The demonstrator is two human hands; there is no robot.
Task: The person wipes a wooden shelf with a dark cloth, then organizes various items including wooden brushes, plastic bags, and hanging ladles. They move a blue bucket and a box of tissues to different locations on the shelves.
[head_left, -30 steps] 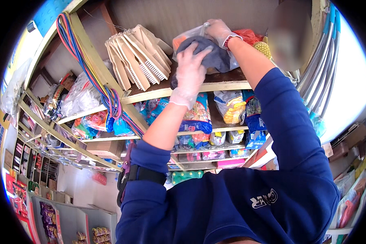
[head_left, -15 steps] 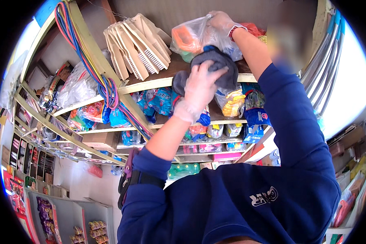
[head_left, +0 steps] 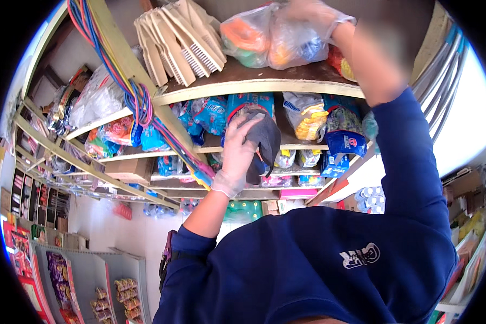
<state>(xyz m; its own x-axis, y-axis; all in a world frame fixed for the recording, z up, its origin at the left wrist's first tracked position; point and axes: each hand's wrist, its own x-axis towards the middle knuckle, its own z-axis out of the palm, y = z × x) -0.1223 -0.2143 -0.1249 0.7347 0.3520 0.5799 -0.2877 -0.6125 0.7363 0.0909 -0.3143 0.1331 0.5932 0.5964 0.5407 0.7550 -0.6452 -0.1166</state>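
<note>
My left hand [head_left: 238, 154], in a thin clear glove, is closed round a dark grey cloth [head_left: 267, 137]. The cloth hangs in front of the shelf below the top one, partly covering a blue packet [head_left: 251, 101]. My right hand [head_left: 314, 15], also gloved and smeared by motion, reaches up over a clear plastic bag [head_left: 299, 46] on the top shelf. Orange and blue things show through that bag. Beside it, to the left, sits another clear bag [head_left: 247, 33] with orange and green contents. The right hand's fingers are too blurred to read.
Cream long-handled brushes [head_left: 181, 46] stand left of the bags on the top shelf [head_left: 259, 89]. Coloured cords [head_left: 140, 105] hang down the upright post. Yellow-filled packets [head_left: 310, 121] fill lower shelves. Grey tubes [head_left: 437, 81] hang at the right. Snack racks [head_left: 86, 270] stand lower left.
My left hand has lowered the grey cloth from the top shelf's edge to before the shelf below. My right hand stays by the plastic bags, now blurred. The view has shifted a little.
</note>
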